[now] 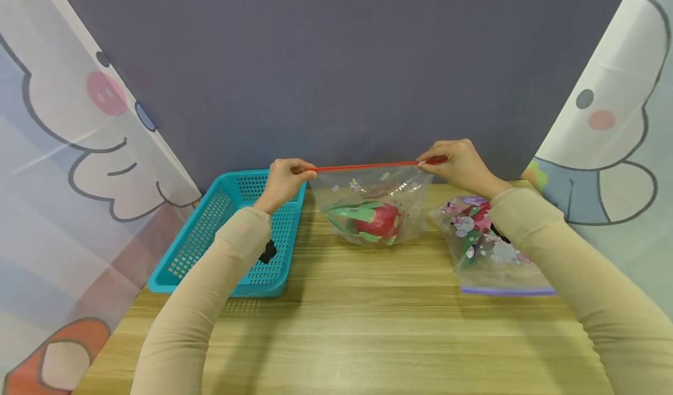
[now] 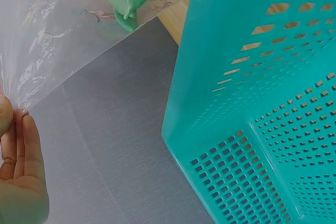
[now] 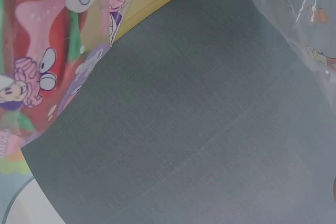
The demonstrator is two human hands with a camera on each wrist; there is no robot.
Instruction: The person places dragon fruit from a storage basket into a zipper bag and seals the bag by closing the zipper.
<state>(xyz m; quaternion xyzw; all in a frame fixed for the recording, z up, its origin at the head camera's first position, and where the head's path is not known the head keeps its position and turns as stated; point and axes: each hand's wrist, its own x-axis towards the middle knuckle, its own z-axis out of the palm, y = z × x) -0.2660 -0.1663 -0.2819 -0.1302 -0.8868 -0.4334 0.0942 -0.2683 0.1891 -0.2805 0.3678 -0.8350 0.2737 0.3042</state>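
A clear zip bag (image 1: 415,202) with a red top strip is stretched between both hands, its strip level and its lower part at the table. Inside lies a red and green dragon fruit (image 1: 380,221), its green leaves pointing left. My left hand (image 1: 284,182) pinches the strip's left end; the left wrist view shows this hand (image 2: 23,166) with thumb and fingers on the gathered plastic corner. At the strip's right end, my right hand (image 1: 460,164) pinches between thumb and fingers. Only a sliver of that hand shows at the right wrist view's edge.
Left of the bag stands a turquoise basket (image 1: 288,255) with a small black item (image 1: 268,252) in it. A second zip bag (image 1: 505,272) with a purple strip lies at right, holding red and green contents. A grey wall (image 1: 357,62) rises behind the wooden table (image 1: 357,325).
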